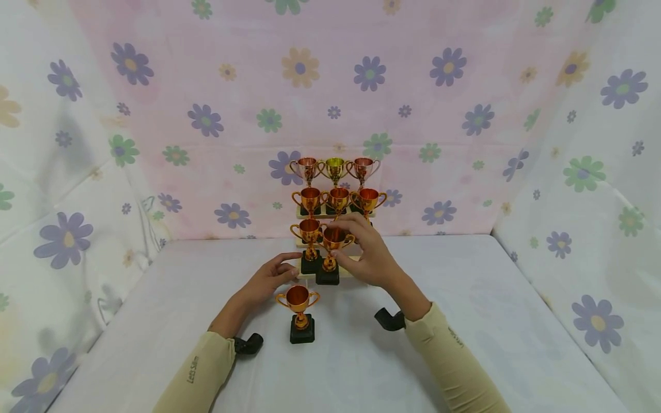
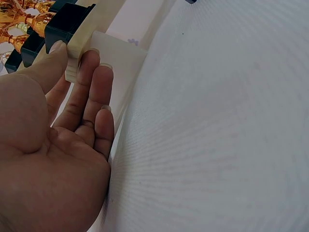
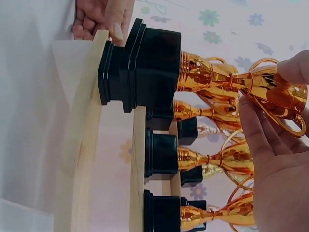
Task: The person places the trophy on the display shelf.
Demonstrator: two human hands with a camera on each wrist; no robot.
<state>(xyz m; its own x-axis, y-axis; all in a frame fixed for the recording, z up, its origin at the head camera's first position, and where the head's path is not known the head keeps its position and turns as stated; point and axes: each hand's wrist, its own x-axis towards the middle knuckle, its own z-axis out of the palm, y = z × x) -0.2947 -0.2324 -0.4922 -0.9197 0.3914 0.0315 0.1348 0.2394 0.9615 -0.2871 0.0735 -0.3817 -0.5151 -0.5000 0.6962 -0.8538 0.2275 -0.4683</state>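
My right hand [image 1: 373,257] pinches a gold trophy cup [image 1: 328,275] by its bowl. The cup's black base [image 3: 157,70] is held just in front of the bottom board of a stepped wooden stand [image 3: 87,145]. Another gold trophy [image 1: 310,263] stands at the left end of that board, partly behind the held one in the right wrist view. At the board's left end, my left hand [image 1: 265,280] grips the edge, thumb [image 2: 54,60] on top beside a black base and fingers under it. A lone gold trophy [image 1: 302,330] stands upright on the table in front.
Higher steps of the stand hold more trophies: a gold row [image 1: 338,198] and a top row with pinkish and yellow-gold cups [image 1: 335,167]. White cloth [image 1: 439,355] covers the table. Flowered fabric [image 1: 330,57] hangs behind and at both sides.
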